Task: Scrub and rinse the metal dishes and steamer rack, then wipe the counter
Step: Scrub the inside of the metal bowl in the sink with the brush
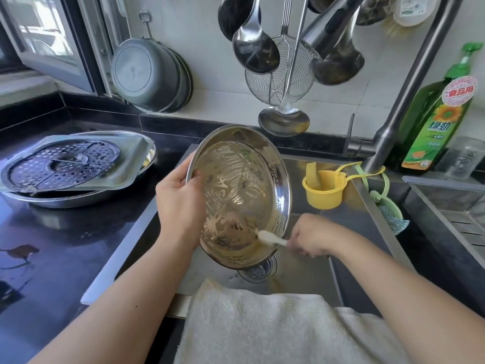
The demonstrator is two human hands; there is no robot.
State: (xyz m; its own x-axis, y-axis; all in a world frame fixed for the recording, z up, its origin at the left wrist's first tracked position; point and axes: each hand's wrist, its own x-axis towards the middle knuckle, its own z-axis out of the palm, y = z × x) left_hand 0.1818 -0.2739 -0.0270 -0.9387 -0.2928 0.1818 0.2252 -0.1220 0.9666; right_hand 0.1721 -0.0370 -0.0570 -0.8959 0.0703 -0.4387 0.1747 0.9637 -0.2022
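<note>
My left hand (181, 203) grips the left rim of a round metal dish (241, 179), tilted upright over the sink (315, 271). Its inside is smeared with brownish streaks. My right hand (312, 236) is closed on a white brush (270, 239) whose tip touches the dish's lower inside edge. On the black counter (52, 271) to the left lies a perforated steamer rack (63, 164) on a square metal tray (126, 164), stacked over a round metal dish (65, 200).
A white towel (262, 324) hangs over the sink's front edge. A yellow cup (325, 190) hangs from the faucet (409, 82). Green dish soap bottle (435, 119) stands at back right. Ladles and a strainer (278, 77) hang on the wall. Drain (258, 271) sits below the dish.
</note>
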